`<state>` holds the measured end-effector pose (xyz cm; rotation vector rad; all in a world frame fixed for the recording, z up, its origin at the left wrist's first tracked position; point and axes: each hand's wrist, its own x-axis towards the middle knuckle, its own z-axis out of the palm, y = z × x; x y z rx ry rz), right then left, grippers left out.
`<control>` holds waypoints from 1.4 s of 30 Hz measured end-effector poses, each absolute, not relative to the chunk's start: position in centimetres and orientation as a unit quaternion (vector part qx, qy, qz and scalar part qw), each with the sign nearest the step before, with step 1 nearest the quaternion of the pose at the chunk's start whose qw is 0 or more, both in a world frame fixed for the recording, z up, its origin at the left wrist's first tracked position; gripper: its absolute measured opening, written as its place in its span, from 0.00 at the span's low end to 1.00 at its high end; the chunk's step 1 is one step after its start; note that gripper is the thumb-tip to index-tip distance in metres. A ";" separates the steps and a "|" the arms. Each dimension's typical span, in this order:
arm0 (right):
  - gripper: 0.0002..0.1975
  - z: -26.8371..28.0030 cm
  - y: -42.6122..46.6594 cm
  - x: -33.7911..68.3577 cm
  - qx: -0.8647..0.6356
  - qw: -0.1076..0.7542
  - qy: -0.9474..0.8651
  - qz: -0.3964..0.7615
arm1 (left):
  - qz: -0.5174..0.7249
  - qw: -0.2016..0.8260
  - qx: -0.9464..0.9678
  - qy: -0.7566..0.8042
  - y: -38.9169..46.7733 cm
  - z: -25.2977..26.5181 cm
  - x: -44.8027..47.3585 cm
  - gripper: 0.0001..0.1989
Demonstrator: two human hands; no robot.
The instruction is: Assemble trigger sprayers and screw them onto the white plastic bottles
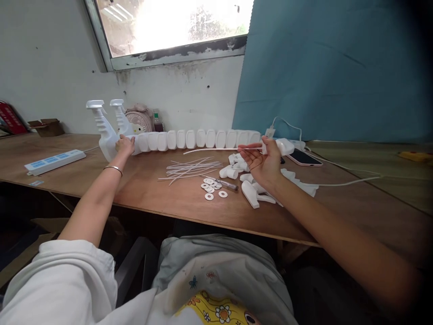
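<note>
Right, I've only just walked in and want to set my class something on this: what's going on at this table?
A person's right hand holds a white spray head with a thin tube running out from it. The left hand is at the left end of a row of white containers, beside two upright sprayers. Loose tubes, white rings and more spray heads lie in front.
</note>
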<state>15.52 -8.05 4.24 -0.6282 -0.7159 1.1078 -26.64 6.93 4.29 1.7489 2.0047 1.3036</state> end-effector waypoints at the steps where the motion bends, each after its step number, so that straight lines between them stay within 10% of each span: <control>1: 0.12 4.3 -8.1 15.5 -0.286 0.745 -0.329 0.506 | 0.439 0.057 0.561 0.700 7.3 4.1 -26.6 0.15; 6: 0.13 4.2 -8.1 15.5 -0.290 0.739 -0.340 0.504 | 0.355 -0.070 0.478 0.800 8.9 3.4 -26.0 0.30; 16: 0.09 3.9 -7.6 15.4 -0.261 0.736 -0.423 0.461 | 0.360 -0.095 0.483 0.793 8.6 3.8 -25.2 0.30; 24: 0.13 4.5 -9.1 15.5 -0.322 0.716 -0.619 0.027 | 0.500 -0.174 0.651 0.544 2.5 8.3 -18.6 0.19; 34: 0.15 7.4 -9.0 12.9 -0.389 0.341 -0.784 -0.342 | 0.377 0.508 0.744 0.215 -8.6 8.5 -7.1 0.25; 42: 0.16 6.3 -7.3 10.1 -0.372 0.219 -0.814 -0.389 | 0.379 0.721 0.539 0.215 -4.8 6.9 -7.9 0.27</control>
